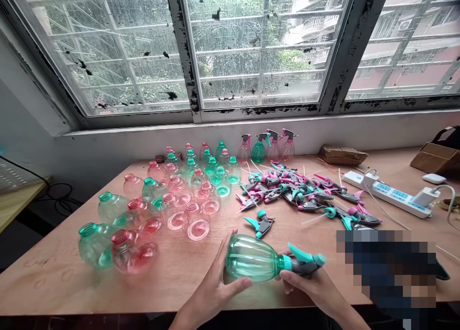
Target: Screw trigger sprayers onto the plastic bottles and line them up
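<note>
A clear green spray bottle (251, 258) lies on its side in the air above the table's front edge, its neck pointing right. My left hand (224, 282) is wrapped round its base end, thumb along the lower side. At the neck, my right hand (305, 284) grips the grey and teal trigger sprayer (304, 260), which sits on the bottle's mouth. Whether the collar is fully tightened I cannot tell. Just beyond the bottle a loose teal and grey sprayer head (261, 223) lies on the wood.
Open-necked pink and green bottles (172, 188) stand in rows at left. A heap of sprayer heads (291, 186) lies centre right. Several bottles with sprayers (268, 147) line the wall. At right are a power strip (391, 193), a brown package (343, 155) and a blurred-out patch.
</note>
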`<state>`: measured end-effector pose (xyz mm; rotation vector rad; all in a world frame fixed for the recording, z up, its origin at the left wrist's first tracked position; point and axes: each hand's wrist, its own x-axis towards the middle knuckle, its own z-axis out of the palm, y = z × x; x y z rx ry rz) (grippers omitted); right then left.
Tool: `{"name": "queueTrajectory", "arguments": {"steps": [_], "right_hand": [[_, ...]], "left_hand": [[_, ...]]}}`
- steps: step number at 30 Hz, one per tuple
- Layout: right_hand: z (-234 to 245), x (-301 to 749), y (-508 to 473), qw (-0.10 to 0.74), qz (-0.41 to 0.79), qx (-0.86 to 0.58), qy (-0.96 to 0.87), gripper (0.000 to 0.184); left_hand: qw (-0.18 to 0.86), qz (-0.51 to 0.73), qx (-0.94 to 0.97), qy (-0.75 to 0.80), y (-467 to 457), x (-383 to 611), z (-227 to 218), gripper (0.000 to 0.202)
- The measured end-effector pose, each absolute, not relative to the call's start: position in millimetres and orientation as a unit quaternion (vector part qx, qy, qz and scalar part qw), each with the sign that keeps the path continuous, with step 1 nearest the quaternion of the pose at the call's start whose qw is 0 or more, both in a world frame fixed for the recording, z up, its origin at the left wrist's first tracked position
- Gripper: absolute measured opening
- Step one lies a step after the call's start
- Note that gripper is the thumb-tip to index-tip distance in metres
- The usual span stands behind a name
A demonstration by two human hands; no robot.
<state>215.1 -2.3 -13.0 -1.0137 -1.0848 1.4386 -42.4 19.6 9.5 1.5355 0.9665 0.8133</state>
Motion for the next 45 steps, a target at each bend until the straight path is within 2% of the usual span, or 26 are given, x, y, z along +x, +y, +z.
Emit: {"name": "queueTrajectory", "arguments": {"steps": [5,10,14,20,25,30,35,40,45], "right_hand": [[-22,218,0,0.509,0.587,-0.437,-0.453,0.035],[-16,221,3,0.484,0.556,-0.441,-0.511,0.03],[-14,220,2,0.491,0.536,-0.462,-0.508,0.031],[-19,216,-2,0.531,0.579,-0.451,-0.424,0.041],[-11,218,0,0.53,0.528,-0.468,-0.47,0.03],[-15,226,3,0.491,0.513,-0.472,-0.522,0.034],[-21,227,6,0.528,0.488,-0.49,-0.494,0.043],[-18,224,6,0.56,0.489,-0.477,-0.469,0.045],[-18,230,5,0.539,0.48,-0.46,-0.516,0.046]], "left_hand": [[0.525,0.353,0.656,0.412,22,-43,-1,0.094],[0.561,0.349,0.638,0.395,21,-42,0,0.127],[0.589,0.352,0.62,0.381,21,-42,5,0.115],[0.525,0.338,0.667,0.407,23,-44,-6,0.111],[0.556,0.339,0.65,0.391,20,-43,-2,0.124],[0.592,0.348,0.611,0.393,16,-41,7,0.107],[0.565,0.362,0.615,0.414,21,-42,-2,0.109],[0.558,0.369,0.618,0.412,22,-40,1,0.102],[0.579,0.348,0.616,0.405,17,-41,10,0.117]]}}
